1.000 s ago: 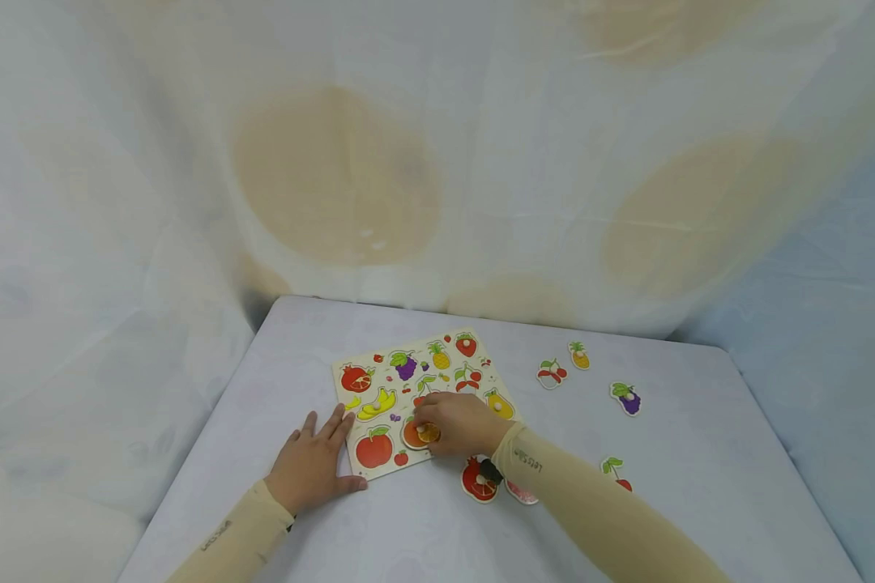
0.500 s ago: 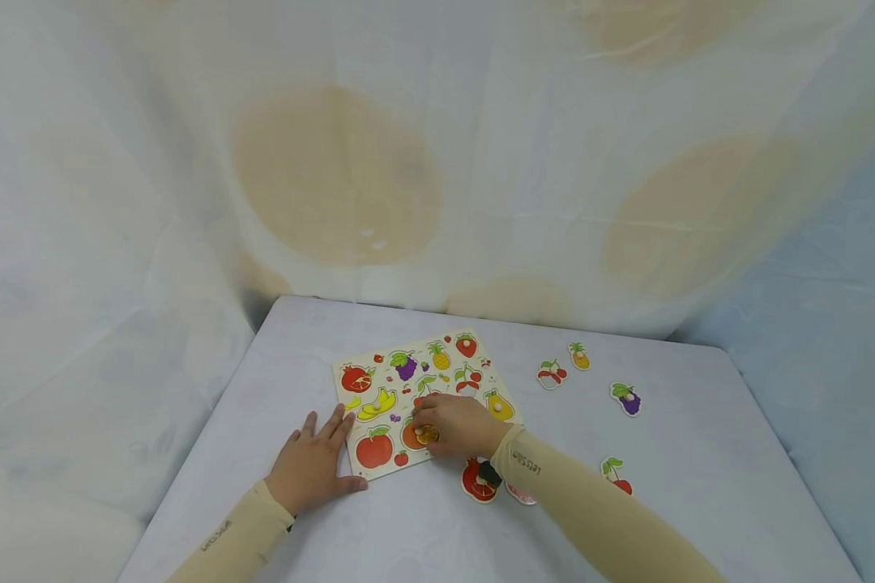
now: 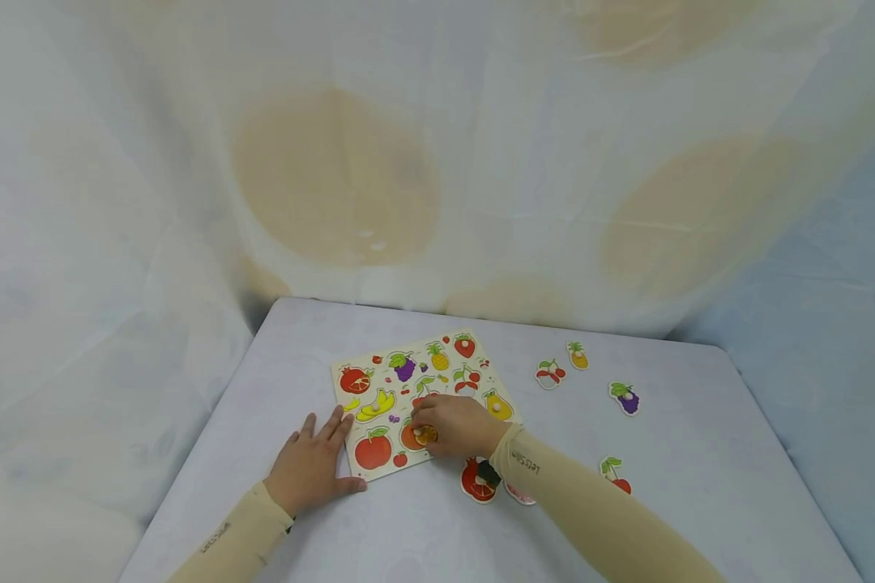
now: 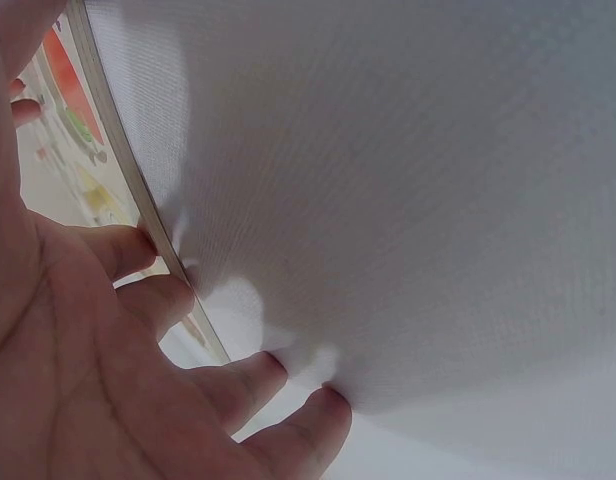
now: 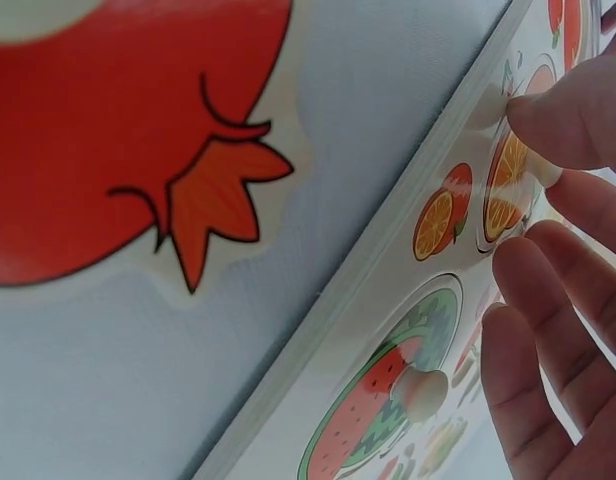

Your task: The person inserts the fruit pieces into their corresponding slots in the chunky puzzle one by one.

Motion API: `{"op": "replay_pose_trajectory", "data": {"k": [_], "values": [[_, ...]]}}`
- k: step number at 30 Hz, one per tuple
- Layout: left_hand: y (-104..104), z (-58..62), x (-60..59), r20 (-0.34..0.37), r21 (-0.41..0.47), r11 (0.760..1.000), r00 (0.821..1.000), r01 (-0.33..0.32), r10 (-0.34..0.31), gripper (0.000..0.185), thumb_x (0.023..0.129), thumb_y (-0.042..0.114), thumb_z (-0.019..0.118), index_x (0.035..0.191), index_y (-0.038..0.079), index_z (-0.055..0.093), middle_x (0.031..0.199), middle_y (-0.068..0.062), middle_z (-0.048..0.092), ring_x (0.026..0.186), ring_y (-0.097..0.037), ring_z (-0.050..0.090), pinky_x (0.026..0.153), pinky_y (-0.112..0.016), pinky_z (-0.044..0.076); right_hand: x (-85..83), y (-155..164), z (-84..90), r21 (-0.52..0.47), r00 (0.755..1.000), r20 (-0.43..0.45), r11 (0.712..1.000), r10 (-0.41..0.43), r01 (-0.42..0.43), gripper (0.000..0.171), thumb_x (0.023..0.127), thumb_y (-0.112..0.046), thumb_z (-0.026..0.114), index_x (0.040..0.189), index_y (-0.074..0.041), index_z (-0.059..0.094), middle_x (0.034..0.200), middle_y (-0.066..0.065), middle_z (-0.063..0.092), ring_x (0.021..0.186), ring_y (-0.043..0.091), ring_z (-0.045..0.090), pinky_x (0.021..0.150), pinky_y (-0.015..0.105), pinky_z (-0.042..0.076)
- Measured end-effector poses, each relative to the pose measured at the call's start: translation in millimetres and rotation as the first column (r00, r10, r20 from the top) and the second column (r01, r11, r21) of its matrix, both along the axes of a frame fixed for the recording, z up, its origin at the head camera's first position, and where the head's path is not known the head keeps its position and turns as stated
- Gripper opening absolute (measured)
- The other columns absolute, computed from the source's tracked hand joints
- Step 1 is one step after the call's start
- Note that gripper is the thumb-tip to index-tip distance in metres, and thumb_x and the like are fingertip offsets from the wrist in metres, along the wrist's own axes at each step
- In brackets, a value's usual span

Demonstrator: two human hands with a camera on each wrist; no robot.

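Now orange piece [image 3: 424, 436] pinched under right hand [image 3: 461, 425], left hand [image 3: 312, 465] beside puzzle board [image 3: 364, 372]

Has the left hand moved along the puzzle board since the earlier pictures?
No. The left hand lies flat on the table, fingertips at the near left edge of the puzzle board, just as before.
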State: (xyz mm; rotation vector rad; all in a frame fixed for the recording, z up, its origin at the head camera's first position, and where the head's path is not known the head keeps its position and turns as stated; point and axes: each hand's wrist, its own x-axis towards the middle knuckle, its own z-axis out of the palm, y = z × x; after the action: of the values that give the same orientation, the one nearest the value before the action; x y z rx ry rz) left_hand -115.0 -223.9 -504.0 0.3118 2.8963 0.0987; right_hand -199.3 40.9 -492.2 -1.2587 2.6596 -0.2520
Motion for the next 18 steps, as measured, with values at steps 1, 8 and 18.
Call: {"op": "replay_pose_trajectory", "data": {"k": [1,8,18], "values": [[0,-0.1,0.0,0.001,-0.002,1.000,1.000,0.001,-0.001,0.109,0.071,0.072,0.074,0.154,0.009,0.038,0.160,-0.015,0.030,0.135,-0.059,0.030,0.101,-0.070,0.036,-0.1,0,0.2,0.001,1.000,0.001,1.000,0.000,0.000,0.037,0.087,-0.030,0.078,0.123,-0.026,0.072,0.130,-0.008,0.062,0.125,0.013,0.054,0.099,0.034,0.049],[-1,-0.2,-0.1,0.003,-0.003,1.000,1.000,0.010,-0.010,0.111,0.071,0.073,0.072,0.155,0.010,0.037,0.160,-0.014,0.030,0.135,-0.059,0.030,0.101,-0.070,0.035,-3.2,5,7.8,-0.060,0.999,0.026,0.998,-0.027,0.028,0.033,0.086,-0.026,0.079,0.119,-0.025,0.073,0.133,-0.006,0.060,0.121,0.013,0.057,0.093,0.034,0.052],[-2,0.8,0.0,-0.005,-0.004,1.000,1.000,0.018,-0.018,0.110,0.071,0.072,0.073,0.154,0.009,0.037,0.160,-0.015,0.030,0.135,-0.059,0.031,0.100,-0.070,0.036,-16.5,57,31.7,-0.080,0.981,0.031,0.978,-0.192,0.194,0.038,0.086,-0.025,0.077,0.123,-0.020,0.071,0.133,-0.004,0.060,0.119,0.017,0.059,0.094,0.038,0.052]]}}
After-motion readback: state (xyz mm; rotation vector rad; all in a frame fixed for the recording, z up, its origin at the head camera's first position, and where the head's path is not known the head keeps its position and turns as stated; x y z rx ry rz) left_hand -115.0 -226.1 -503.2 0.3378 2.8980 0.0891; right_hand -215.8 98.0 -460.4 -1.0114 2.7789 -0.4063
